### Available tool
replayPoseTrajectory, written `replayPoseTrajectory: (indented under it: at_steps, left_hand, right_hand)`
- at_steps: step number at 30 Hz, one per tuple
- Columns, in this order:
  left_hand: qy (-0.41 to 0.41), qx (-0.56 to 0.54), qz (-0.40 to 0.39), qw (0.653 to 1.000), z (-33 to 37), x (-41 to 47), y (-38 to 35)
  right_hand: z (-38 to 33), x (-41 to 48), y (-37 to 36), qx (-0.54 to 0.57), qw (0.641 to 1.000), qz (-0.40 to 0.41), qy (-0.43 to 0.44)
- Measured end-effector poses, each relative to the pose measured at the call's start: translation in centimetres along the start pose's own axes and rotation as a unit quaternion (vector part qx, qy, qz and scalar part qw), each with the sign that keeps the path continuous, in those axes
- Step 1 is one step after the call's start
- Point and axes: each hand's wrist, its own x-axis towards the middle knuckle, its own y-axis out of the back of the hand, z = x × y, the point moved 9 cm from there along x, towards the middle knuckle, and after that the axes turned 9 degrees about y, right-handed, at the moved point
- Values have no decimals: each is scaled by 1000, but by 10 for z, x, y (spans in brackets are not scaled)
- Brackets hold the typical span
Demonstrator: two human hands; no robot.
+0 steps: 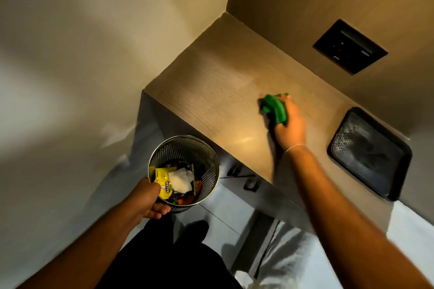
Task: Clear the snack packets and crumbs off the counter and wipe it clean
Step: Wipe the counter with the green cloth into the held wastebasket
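Fingers (285, 110) press green cloth (273, 107) onto counter (211, 91).

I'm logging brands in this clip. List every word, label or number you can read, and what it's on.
Yellow packet in the mesh bin: green logo lettering, too blurred to read.
Black wall panel: small pale marks, too small to read.
Black tray: no text visible.
Nothing else carries text.
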Motion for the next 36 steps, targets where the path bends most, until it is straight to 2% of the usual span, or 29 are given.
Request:
replayPoseTrajectory:
  at_steps: [2, 4, 6, 7, 9, 11, 12, 14, 16, 19, 21, 23, 24, 26, 29, 33, 36]
  left_hand:
    - [8, 0, -3, 1000, -5, 3, -5]
    - [17, -1, -14, 1000, -7, 3, -12]
    - [16, -1, -26, 1000, -6, 2, -18]
    - [15, 1, -29, 999, -5, 0, -20]
    - [17, 6, -29, 999, -7, -2, -22]
    - [20, 15, -29, 999, -10, -2, -24]
    - [17, 19, -29, 999, -10, -2, -26]
    - [12, 26, -31, 999, -11, 0, -32]
    - [15, 31, -29, 999, -14, 3, -36]
    - [24, 34, -21, 999, -18, 7, -41]
    - [28, 31, -25, 999, -20, 7, -46]
    - [29, 26, -28, 999, -22, 4, -50]
    - [28, 23, -29, 999, -23, 3, -50]
    - [26, 22, -30, 999, -23, -2, -51]
    - [19, 26, -31, 999, -27, -11, -51]
    - [14, 38, -22, 999, -35, -16, -51]
    - [12, 51, -13, 999, -42, -14, -48]
  right_hand:
    - [-37, -56, -41, 11, 995, -45, 91]
    - [-73, -115, -83, -30, 968, -142, 203]
    - [-83, -145, -98, 6, 950, -202, 238]
    - [-78, -142, -89, 37, 957, -189, 218]
    - [-46, -111, -48, 63, 985, -100, 126]
    - [-1, -66, 11, 35, 998, 10, 43]
    - [19, -46, 37, 13, 999, 38, 21]
    - [51, -21, 66, -35, 998, 40, -19]
    - [62, -23, 61, -58, 998, 10, -36]
    - [35, -76, 23, -19, 1000, 3, -3]
    - [5, -126, -23, 9, 996, -61, 63]
    - [-21, -172, -70, 73, 978, -161, 112]
    - [-29, -186, -83, 136, 969, -180, 102]
    - [-29, -191, -90, 261, 954, -150, 2]
    - [-15, -179, -97, 380, 905, -111, -159]
    - [-20, -178, -107, 508, 815, -151, -235]
    - [-21, -183, -113, 582, 752, -149, -273]
